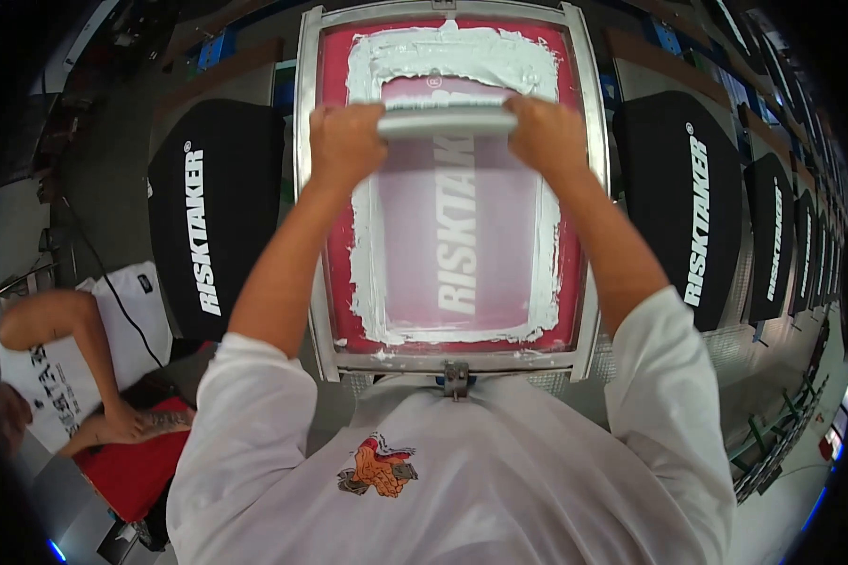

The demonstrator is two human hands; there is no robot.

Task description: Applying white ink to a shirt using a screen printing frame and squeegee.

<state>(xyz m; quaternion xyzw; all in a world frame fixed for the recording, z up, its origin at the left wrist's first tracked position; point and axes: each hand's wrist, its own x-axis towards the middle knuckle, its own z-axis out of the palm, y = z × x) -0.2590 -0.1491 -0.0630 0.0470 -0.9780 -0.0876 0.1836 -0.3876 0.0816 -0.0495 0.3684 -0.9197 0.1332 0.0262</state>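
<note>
Both my arms reach forward over a screen printing frame (594, 202) with metal sides. My left hand (349, 143) is closed round the left end of a squeegee (448, 122), and my right hand (548, 141) grips its right end. The squeegee lies crosswise near the far part of the mesh (405, 245), slightly smeared by motion. Thick white ink (452, 47) is heaped beyond it and runs down both sides of the pinkish stencil window. Pale lettering shows through the mesh.
Black fabric pieces with white lettering lie on boards to the left (240, 198) and right (674, 179), with several more further right. A metal clamp (455, 379) sits at the frame's near edge. At lower left another person (75, 377) handles red cloth (132, 466).
</note>
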